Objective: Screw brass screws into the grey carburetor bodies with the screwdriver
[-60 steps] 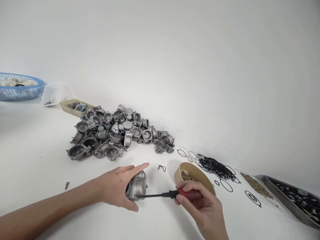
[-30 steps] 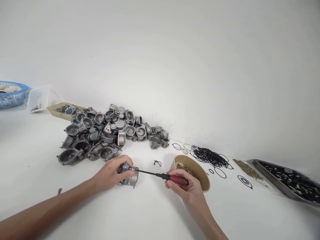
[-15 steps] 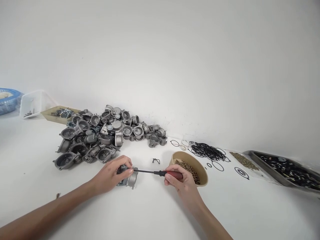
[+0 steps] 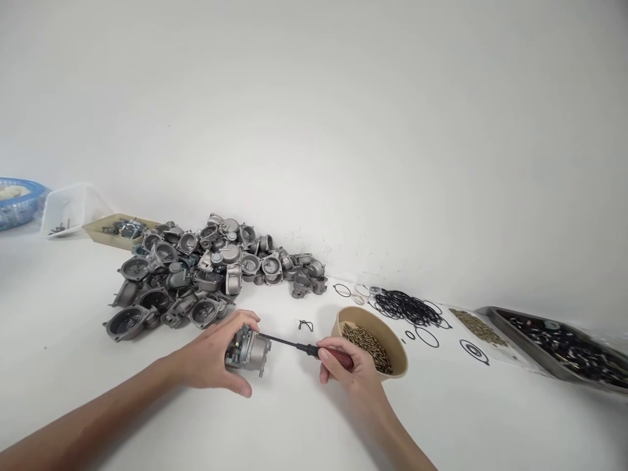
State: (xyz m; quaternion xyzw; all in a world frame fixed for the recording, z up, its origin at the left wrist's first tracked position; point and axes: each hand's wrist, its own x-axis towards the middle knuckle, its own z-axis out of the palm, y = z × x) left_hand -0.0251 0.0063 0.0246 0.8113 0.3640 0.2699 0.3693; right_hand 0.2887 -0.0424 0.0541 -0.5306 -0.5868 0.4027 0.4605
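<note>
My left hand [image 4: 216, 356] is wrapped round a small grey metal carburetor part [image 4: 249, 350] that rests on the white table [image 4: 98, 379]. My right hand [image 4: 350, 373] is closed on the red handle of a screwdriver [image 4: 314, 350]. Its black shaft slants up to the left and its tip touches the top of the part. A tan bowl [image 4: 392, 374] of small brass screws stands right behind my right hand.
A heap of grey metal housings [image 4: 196, 275] lies behind my left hand. Black rubber rings [image 4: 405, 307] and brass bits [image 4: 478, 327] lie at the right beside a metal tray [image 4: 559, 347]. A blue basket [image 4: 17, 203] and small trays [image 4: 66, 209] stand far left.
My left hand shifted its grip from lying over the part to clasping it and turned it slightly. The screwdriver tip moved from the part's lower side up to its top.
</note>
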